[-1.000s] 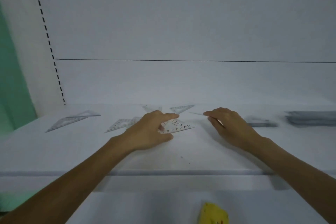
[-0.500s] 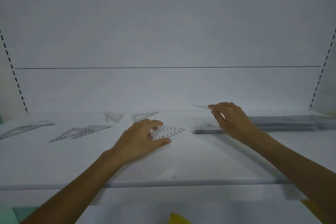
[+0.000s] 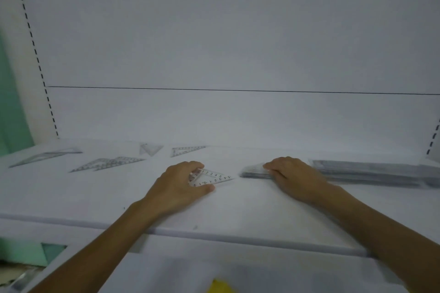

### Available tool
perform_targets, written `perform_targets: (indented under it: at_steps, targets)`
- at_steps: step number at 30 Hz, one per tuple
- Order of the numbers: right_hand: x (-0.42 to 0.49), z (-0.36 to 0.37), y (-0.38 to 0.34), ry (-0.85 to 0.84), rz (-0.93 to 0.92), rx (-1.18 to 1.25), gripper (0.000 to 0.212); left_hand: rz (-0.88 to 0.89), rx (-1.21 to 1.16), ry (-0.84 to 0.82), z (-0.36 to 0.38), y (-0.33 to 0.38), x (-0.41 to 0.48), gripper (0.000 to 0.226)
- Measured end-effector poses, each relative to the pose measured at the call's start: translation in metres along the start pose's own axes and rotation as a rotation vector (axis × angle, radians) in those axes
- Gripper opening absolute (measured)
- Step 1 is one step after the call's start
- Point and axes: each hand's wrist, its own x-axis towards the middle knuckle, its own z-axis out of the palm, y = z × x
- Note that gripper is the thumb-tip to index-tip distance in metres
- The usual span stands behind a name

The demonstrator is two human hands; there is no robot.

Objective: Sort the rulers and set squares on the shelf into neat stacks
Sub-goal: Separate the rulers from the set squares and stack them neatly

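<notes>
At the far left stand a green panel and the slotted upright of the white shelf. Several clear set squares lie flat and apart on the left half of the shelf. A long thin one is nearest the left edge, and two overlapping ones are a little to its right. Further back, near the rear wall, lie a small triangle and another long one.

Near the middle, the left hand is curled round a numbered set square. Its forefinger hooks over the far edge and its thumb presses the near edge. The piece lies low on the shelf with its point aimed right.

Just beside that point, with a narrow gap between, is the left end of a blurred grey stack of flat clear pieces. The right hand lies across this stack, fingers bent over its top near the left end. The thumb is hidden, so I cannot tell whether the hand grasps the pieces or only rests on them. Beyond the wrist the stack runs on to the right edge of the view. The hand hides whether it is one pile or two.

At the bottom, below the shelf's front lip, a yellow object shows in part, too blurred to identify.
</notes>
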Motion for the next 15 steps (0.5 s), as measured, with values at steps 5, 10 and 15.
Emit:
perform_targets:
  at_steps: [5,10,15]
  targets:
    - [-0.002,-0.001,-0.001,-0.029,-0.005,0.028,0.033,-0.013,-0.036,-0.012,0.006,0.008,0.003,0.057]
    - [-0.016,-0.012,-0.005,0.049,-0.054,0.041,0.039,-0.01,-0.069,0.023,0.007,0.018,0.022,0.055]
    - [-0.051,-0.011,-0.012,0.024,-0.1,0.122,0.032,0.028,-0.136,0.024,0.018,0.035,0.044,0.051]
